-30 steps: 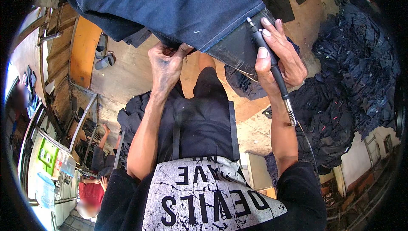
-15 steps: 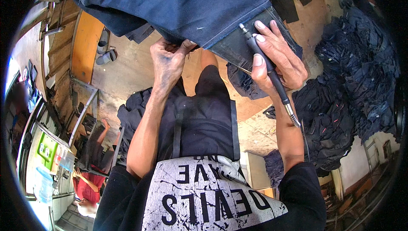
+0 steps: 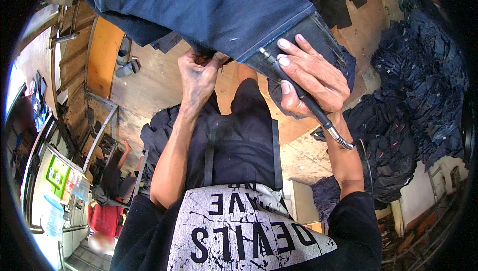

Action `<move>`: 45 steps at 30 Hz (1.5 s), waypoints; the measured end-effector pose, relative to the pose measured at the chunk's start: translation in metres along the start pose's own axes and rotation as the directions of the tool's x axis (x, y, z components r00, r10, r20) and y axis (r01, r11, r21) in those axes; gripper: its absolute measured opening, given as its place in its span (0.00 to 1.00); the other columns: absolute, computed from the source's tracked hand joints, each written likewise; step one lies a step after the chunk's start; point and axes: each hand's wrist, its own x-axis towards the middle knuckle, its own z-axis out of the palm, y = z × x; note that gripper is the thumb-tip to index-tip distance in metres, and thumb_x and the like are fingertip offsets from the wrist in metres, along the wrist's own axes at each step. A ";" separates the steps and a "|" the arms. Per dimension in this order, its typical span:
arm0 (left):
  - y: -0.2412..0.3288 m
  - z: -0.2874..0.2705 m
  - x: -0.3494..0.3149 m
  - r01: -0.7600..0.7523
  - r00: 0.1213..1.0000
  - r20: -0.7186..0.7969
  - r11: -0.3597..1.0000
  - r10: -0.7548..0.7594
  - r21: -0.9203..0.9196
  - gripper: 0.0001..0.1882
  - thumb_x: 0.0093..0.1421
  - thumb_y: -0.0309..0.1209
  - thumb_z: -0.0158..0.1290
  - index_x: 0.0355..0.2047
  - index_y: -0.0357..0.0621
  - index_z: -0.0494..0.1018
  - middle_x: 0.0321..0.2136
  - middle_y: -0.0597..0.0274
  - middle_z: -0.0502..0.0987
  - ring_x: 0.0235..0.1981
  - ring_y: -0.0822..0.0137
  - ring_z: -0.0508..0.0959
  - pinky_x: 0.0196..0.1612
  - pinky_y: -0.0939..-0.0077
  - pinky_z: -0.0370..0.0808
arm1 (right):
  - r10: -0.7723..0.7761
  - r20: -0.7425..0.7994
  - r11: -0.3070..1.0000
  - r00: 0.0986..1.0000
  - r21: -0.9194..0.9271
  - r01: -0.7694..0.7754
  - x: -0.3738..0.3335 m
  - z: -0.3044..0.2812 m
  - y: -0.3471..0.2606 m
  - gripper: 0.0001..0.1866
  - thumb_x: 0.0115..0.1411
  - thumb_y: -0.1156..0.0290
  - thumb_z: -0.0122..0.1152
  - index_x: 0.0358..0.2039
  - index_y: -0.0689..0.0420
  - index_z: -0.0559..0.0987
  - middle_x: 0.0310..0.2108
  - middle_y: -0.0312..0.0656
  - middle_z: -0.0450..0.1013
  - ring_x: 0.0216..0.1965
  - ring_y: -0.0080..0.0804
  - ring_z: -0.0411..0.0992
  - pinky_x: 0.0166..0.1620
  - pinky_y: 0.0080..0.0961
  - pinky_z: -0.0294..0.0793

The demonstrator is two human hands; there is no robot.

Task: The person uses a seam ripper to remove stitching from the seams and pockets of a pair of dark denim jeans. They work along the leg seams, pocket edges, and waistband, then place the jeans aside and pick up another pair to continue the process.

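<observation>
Dark blue jeans (image 3: 214,12) spread across the top of the view, with a stitched hem slanting up to the right. From under this hem sticks out a flat black board (image 3: 306,24). My left hand (image 3: 196,74) pinches the cloth at the near edge, thumb on top and the other fingers curled mostly out of sight. Over the board, my right hand (image 3: 321,79) grips a slim black rotary tool (image 3: 314,106) like a pen. Its small pale tip lies close to the hem; whether it touches the cloth I cannot tell.
Heaps of dark garments (image 3: 418,81) lie at the right. A metal-sheathed flexible shaft (image 3: 341,139) trails from the tool beside my right forearm. Grey sandals (image 3: 127,68) rest on the wooden floor at the left. Another person in a red shirt (image 3: 105,218) is at the lower left.
My right hand and the rotary tool have shifted left and a little nearer to me along the hem. My left hand keeps its pinch in nearly the same spot.
</observation>
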 end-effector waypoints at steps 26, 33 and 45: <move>0.010 0.001 0.001 0.065 0.998 0.010 0.989 -0.067 0.130 0.11 0.67 0.25 0.67 0.41 0.26 0.81 0.38 0.50 0.88 0.39 0.65 0.88 0.46 0.70 0.85 | 0.183 -0.292 0.965 0.939 -0.128 -0.228 -0.006 0.000 0.006 0.18 0.55 0.79 0.66 0.48 0.66 0.86 0.42 0.53 0.85 0.53 0.54 0.85 0.65 0.61 0.77; 0.016 0.007 -0.001 0.058 0.998 0.000 0.995 -0.058 0.075 0.11 0.67 0.23 0.66 0.43 0.25 0.80 0.40 0.49 0.87 0.40 0.64 0.87 0.48 0.69 0.86 | 0.220 -0.268 0.956 0.938 -0.133 -0.262 -0.007 -0.002 0.001 0.15 0.65 0.79 0.62 0.52 0.67 0.83 0.50 0.59 0.83 0.60 0.55 0.80 0.71 0.64 0.68; 0.007 0.004 -0.001 0.085 0.995 0.041 0.995 -0.087 0.043 0.11 0.65 0.23 0.68 0.44 0.27 0.81 0.40 0.51 0.88 0.42 0.65 0.86 0.50 0.69 0.84 | 0.100 -0.133 0.992 0.986 -0.067 -0.109 -0.002 -0.007 0.001 0.17 0.56 0.80 0.63 0.47 0.68 0.85 0.42 0.56 0.84 0.52 0.55 0.85 0.65 0.60 0.77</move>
